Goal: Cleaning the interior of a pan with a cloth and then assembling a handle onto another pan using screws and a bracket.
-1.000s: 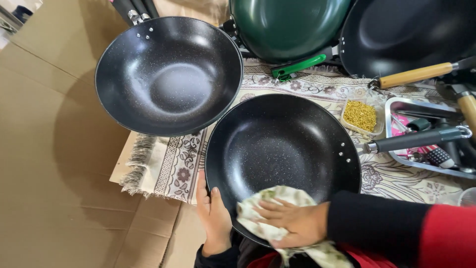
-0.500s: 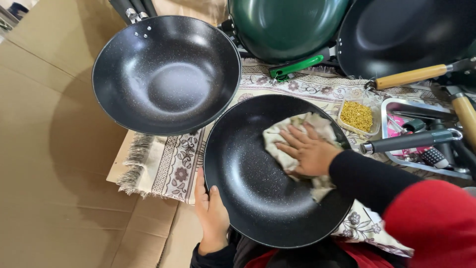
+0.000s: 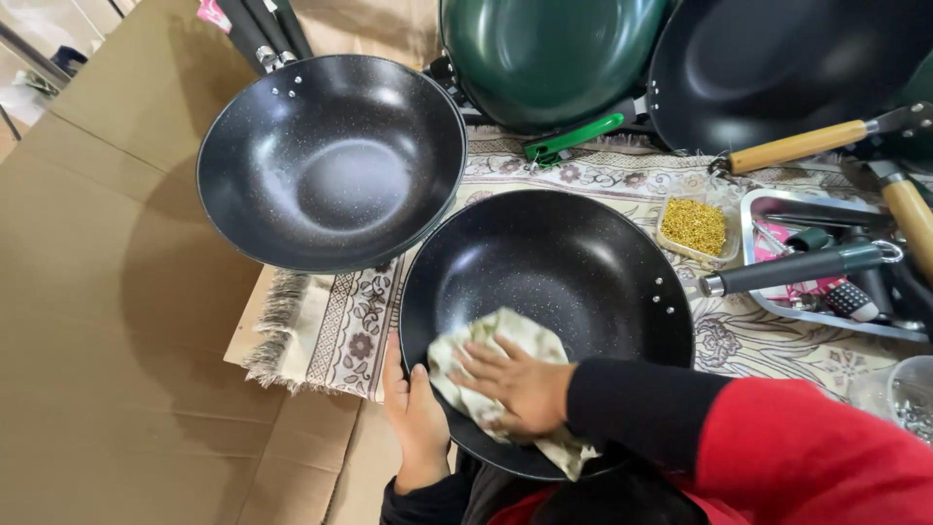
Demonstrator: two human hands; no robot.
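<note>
Your right hand [image 3: 520, 389] flat, fingers spread, pressing pale cloth [image 3: 491, 362] into near-left inside of black wok [image 3: 546, 316], centre on patterned mat [image 3: 350, 331]. Your left hand [image 3: 416, 420] clamps near rim, steadying it. Second black wok [image 3: 332, 160] far left.

Green pan [image 3: 544, 58]: upper rim cut off by the picture's top edge.
Large black pan [image 3: 777, 68]: cut at top and right.
Clear container [image 3: 899, 399]: cut at right, contents too small to tell.
Cloth [image 3: 496, 340]: partly hidden under right hand [image 3: 520, 384].
</note>
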